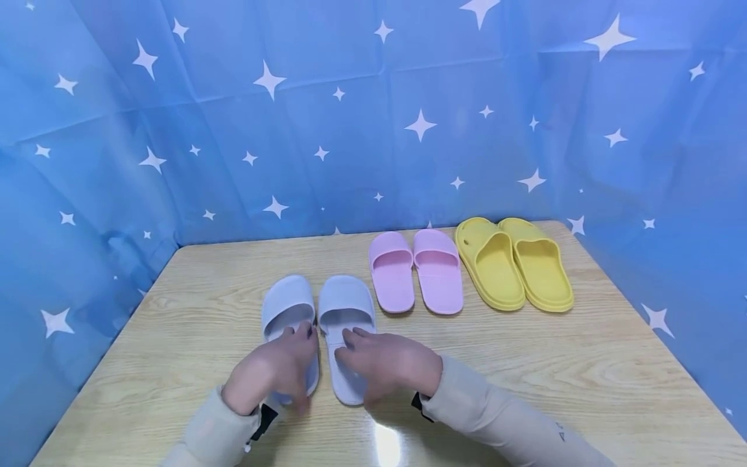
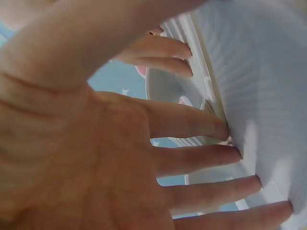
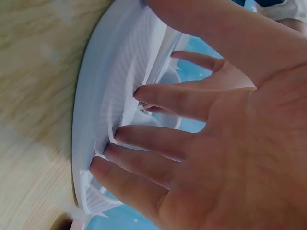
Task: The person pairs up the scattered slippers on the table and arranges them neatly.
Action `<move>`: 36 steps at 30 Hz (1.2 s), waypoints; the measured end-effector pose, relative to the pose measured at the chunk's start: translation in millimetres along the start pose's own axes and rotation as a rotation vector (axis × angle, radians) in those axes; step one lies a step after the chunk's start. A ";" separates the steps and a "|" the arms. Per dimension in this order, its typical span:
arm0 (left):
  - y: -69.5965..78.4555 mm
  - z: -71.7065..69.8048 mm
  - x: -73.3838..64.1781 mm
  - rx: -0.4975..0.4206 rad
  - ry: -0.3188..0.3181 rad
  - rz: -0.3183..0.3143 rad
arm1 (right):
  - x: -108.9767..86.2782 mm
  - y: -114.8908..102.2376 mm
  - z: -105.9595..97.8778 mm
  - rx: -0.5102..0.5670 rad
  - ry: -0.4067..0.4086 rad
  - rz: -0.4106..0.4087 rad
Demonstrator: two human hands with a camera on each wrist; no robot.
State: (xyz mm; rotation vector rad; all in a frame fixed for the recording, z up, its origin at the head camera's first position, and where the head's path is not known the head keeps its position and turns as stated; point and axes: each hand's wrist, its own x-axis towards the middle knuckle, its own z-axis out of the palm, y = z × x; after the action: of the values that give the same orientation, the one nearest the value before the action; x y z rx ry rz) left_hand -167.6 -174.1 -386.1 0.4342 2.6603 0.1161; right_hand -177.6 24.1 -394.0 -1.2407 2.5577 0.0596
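Two pale grey-white slippers stand side by side on the wooden table, their toes toward the far edge. Over the left slipper (image 1: 287, 290) is my left hand (image 1: 279, 364), its fingers straight and their tips at the footbed in the left wrist view. My right hand (image 1: 388, 363) lies over the right slipper (image 1: 345, 292), and the right wrist view shows its straight fingertips touching the inside of that slipper (image 3: 91, 110). Both thumbs are spread from the fingers. The hands cover part of the two footbeds.
A pair of pink slippers (image 1: 439, 288) stands behind and to the right. Right of them, a pair of yellow clogs (image 1: 495, 275) sits near the back edge of the table (image 1: 175, 324). A blue cloth (image 1: 350, 130) with white stars hangs behind and around the table.
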 end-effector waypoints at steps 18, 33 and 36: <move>-36.6 -9.7 13.0 -0.094 -0.021 0.114 | 13.2 19.7 1.6 0.168 -0.039 0.047; -51.1 -7.9 19.6 -0.071 0.025 0.150 | 18.2 25.8 3.9 0.225 -0.033 0.075; -52.3 -5.6 20.2 -0.076 0.029 0.150 | 18.5 25.9 5.0 0.236 -0.033 0.078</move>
State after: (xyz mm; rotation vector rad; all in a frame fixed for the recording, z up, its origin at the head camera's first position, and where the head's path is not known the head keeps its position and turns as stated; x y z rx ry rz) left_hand -202.1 -217.1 -397.2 0.6112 2.6392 0.2696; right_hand -207.1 27.1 -406.3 -1.0436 2.4975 -0.1978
